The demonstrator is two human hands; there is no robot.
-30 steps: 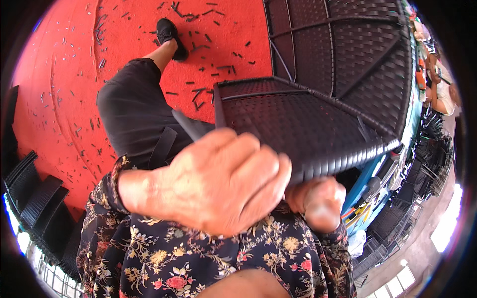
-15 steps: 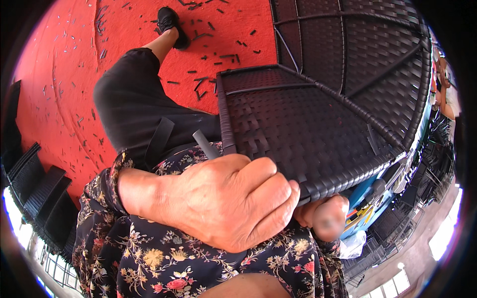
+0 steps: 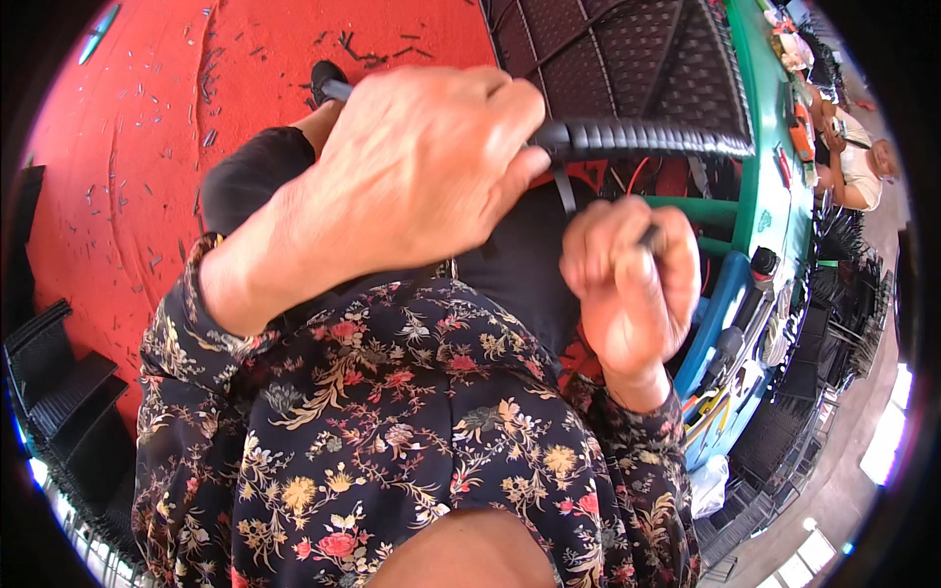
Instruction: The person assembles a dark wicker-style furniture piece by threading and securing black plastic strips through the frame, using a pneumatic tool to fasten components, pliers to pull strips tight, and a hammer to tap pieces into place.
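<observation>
A black woven rattan furniture frame (image 3: 627, 69) leans across my lap, with a strip-wrapped edge (image 3: 647, 137) turned toward me. My left hand (image 3: 412, 162) is closed around the end of that edge. From the far side of this fist sticks a grey flat end (image 3: 336, 90) of something I cannot make out. A black plastic strip (image 3: 564, 186) hangs from the corner toward my right hand (image 3: 637, 279), which is closed with a dark strip end showing between thumb and fingers. Both hands are slightly blurred.
A green stand (image 3: 755, 196) is at the right, beside a blue tray (image 3: 720, 304) of tools. Cut black scraps litter the red carpet (image 3: 147, 147). Dark woven pieces (image 3: 69, 392) stand at the left. Another person (image 3: 853, 162) is at the far right.
The woven frame has tilted and moved up and away. My left hand has risen with its edge. My right hand, mostly hidden before, has come into view, closed on the strip.
</observation>
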